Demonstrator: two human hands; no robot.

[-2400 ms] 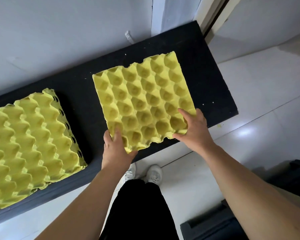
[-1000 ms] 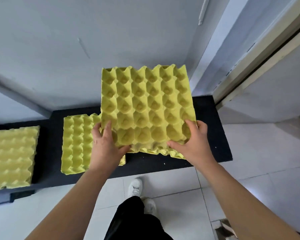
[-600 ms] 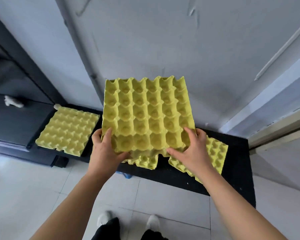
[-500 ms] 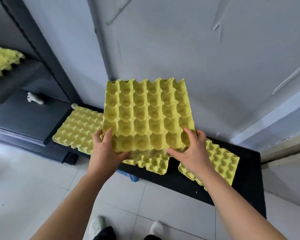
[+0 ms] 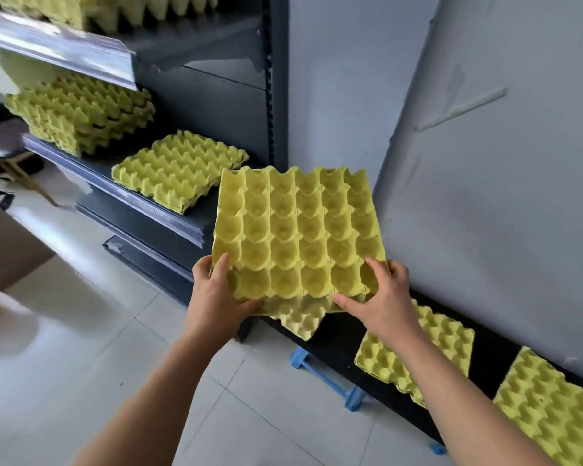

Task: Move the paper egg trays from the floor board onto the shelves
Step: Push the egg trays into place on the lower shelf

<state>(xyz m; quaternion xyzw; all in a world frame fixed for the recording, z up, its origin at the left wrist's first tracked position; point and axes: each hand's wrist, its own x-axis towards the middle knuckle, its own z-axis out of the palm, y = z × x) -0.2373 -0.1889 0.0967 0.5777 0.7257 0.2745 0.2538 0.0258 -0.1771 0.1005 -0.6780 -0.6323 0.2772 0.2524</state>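
Far left, piled high on the middle shelf (image 5: pixel 155 215): a tall stack of trays (image 5: pixel 81 112), with more crowded along the top shelf (image 5: pixel 64 48). Just right of that pile, lying flat on the same shelf: a low stack (image 5: pixel 179 169), with bare shelf at its right end.

Gripped at its near left corner by the left hand (image 5: pixel 216 297), fingers curled over the top face and thumb along the near edge: the egg tray (image 5: pixel 297 230). Held in the air, cups up, far edge tilted upward, in front of the shelf's right end and above the floor board (image 5: pixel 337 334). Pinched the same way at the near right corner by the right hand (image 5: pixel 381 297).

Probably very light, being moulded paper pulp. Stiff enough to hold its shape from one edge. Likely to crush or tear at the thin scalloped rim if squeezed hard. Rough and matte, so unlikely to slip. Best taken as here, at two corners of one edge or at opposite edges, pinching across the ridges between cups and not the cup walls. Best kept level when lowered onto the low stack, to nest cleanly without snagging.

Further right, lying flat on the floor board and well apart from both hands: a second tray (image 5: pixel 418 351) and a third tray (image 5: pixel 552 412), not yet shelved.
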